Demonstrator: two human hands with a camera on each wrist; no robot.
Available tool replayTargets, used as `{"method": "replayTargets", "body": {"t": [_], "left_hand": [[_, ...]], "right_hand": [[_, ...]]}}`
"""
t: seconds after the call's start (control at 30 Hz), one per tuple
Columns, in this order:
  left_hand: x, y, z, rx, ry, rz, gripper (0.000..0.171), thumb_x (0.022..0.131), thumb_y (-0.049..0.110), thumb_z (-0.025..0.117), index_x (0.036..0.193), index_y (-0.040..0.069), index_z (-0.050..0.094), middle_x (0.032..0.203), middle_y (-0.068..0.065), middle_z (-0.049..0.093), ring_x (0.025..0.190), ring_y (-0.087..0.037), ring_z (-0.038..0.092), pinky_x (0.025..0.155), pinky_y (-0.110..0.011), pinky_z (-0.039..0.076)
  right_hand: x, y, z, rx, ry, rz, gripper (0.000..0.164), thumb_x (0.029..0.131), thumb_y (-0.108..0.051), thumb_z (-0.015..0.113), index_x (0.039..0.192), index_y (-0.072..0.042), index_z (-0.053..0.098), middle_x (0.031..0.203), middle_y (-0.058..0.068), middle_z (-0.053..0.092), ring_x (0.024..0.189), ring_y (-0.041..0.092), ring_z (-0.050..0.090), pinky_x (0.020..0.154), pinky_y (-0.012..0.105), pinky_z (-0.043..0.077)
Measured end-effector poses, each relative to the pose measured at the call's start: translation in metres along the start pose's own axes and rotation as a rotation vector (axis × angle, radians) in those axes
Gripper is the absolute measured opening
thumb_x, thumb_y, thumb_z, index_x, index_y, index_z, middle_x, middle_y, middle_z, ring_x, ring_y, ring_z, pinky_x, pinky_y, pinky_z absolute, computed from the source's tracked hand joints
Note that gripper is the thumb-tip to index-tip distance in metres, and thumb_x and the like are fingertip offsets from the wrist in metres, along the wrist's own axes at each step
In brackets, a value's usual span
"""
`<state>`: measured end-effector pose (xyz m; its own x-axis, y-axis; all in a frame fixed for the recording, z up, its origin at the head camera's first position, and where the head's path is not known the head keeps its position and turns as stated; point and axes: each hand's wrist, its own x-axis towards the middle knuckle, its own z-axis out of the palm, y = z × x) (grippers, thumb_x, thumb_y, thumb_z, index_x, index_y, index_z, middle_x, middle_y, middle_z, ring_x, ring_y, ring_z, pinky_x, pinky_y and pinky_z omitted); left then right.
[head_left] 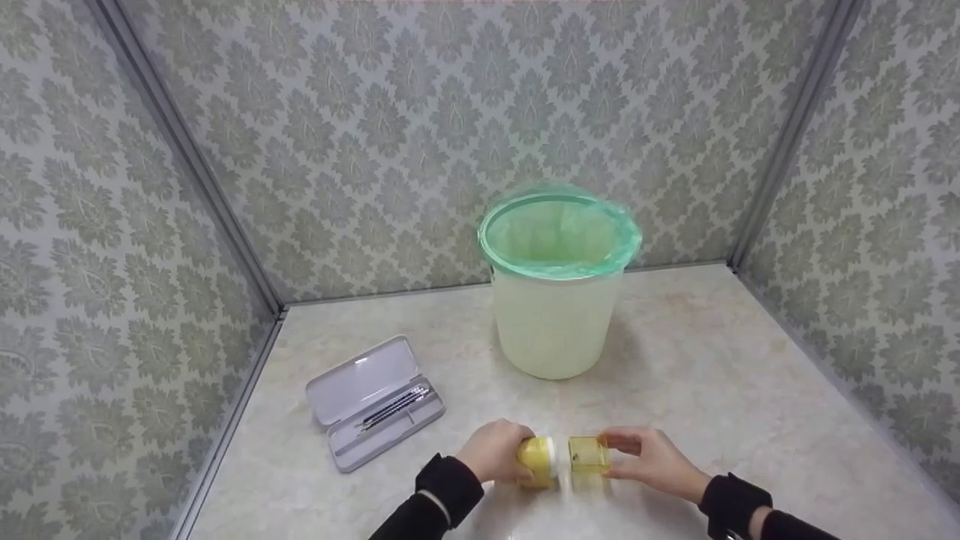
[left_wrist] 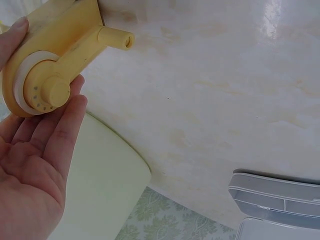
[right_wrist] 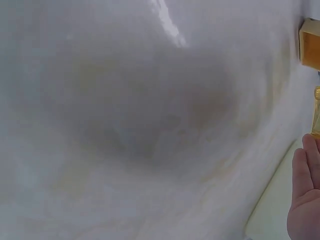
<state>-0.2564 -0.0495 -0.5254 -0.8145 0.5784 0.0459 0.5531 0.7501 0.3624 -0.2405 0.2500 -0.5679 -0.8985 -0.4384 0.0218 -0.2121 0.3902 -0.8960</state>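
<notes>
A yellow crank pencil sharpener (head_left: 535, 459) is gripped by my left hand (head_left: 496, 450) just above the table. Its crank handle (left_wrist: 116, 38) and round dial face the left wrist camera, with the left fingers curled under the body. My right hand (head_left: 651, 459) pinches a see-through yellow shavings drawer (head_left: 588, 454) between thumb and fingers. A small gap separates the drawer from the sharpener. At the edge of the right wrist view, the drawer (right_wrist: 316, 115) touches the fingertips, and an orange-brown opening shows in the sharpener (right_wrist: 311, 45).
Behind the hands stands a pale green bin (head_left: 555, 322) with a green bag (head_left: 611, 259) over its rim. On the left lies an opened grey pencil case (head_left: 360, 381) with several striped pencils (head_left: 394, 407). Patterned walls (head_left: 450, 112) enclose the table (head_left: 697, 360).
</notes>
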Motion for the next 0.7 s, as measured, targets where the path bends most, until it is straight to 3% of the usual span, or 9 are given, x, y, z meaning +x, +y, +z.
{"method": "replayTargets", "body": {"t": [0.37,0.6,0.7], "left_hand": [[0.0,0.0,0.0,0.025,0.004,0.018,0.038,0.065,0.02,0.092,0.099,0.011,0.077,0.084,0.002,0.076,0.068,-0.004,0.054,0.066,-0.02,0.047],[0.0,-0.001,0.001,0.02,0.002,0.012,0.039,0.066,0.021,0.092,0.101,0.011,0.077,0.087,0.001,0.077,0.069,-0.004,0.055,0.066,-0.02,0.048],[0.0,-0.001,0.001,0.03,0.005,0.02,0.04,0.066,0.022,0.093,0.101,0.011,0.078,0.087,0.001,0.077,0.069,-0.004,0.055,0.066,-0.019,0.048]], "right_hand": [[0.004,0.008,0.023,-0.006,-0.013,-0.043,0.055,0.081,-0.01,0.084,0.128,0.01,0.064,0.127,0.029,0.069,0.12,0.045,0.067,0.103,0.044,0.054],[0.009,0.015,0.031,-0.004,-0.004,-0.041,0.055,0.079,-0.009,0.084,0.128,0.008,0.065,0.128,0.027,0.07,0.118,0.031,0.07,0.099,0.02,0.054],[0.01,0.016,0.033,0.011,-0.014,-0.038,0.055,0.08,-0.01,0.085,0.128,0.007,0.064,0.128,0.027,0.069,0.118,0.028,0.071,0.097,0.016,0.052]]}}
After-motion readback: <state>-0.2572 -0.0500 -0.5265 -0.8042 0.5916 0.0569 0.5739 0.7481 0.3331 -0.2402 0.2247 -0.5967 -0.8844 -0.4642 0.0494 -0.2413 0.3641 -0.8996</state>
